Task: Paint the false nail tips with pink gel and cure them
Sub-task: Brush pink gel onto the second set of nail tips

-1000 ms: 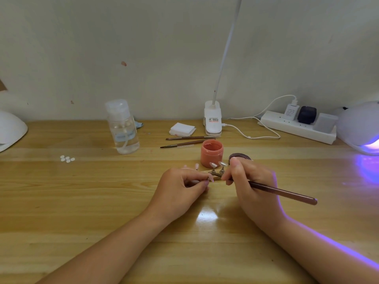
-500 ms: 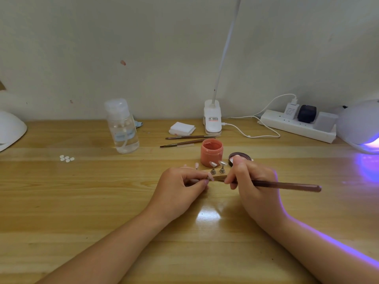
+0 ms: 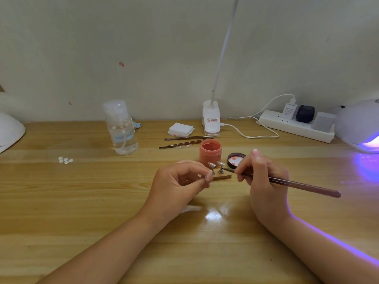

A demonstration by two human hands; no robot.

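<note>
A small wooden nail stand (image 3: 222,177) lies mid-table with two clear nail tips (image 3: 216,164) on metal pegs. My left hand (image 3: 180,185) pinches the stand's left end between thumb and forefinger. My right hand (image 3: 264,181) grips a long brown brush (image 3: 303,186), its tip touching the right nail tip. Just behind stands the open pink gel jar (image 3: 210,153), with its lid (image 3: 235,160) lying face up to the right. The white UV curing lamp (image 3: 361,124) glows purple at the far right.
A clear pump bottle (image 3: 121,128) stands at the back left. Two spare brushes (image 3: 184,141), a white pad stack (image 3: 180,129), a clip lamp base (image 3: 211,119) and a power strip (image 3: 297,124) line the back. Several loose nail tips (image 3: 65,160) lie left. A white object (image 3: 10,130) sits at the left edge.
My right hand has shifted right and lifted slightly, swinging the brush so its tip now meets the right nail tip. My left hand keeps its hold on the stand.
</note>
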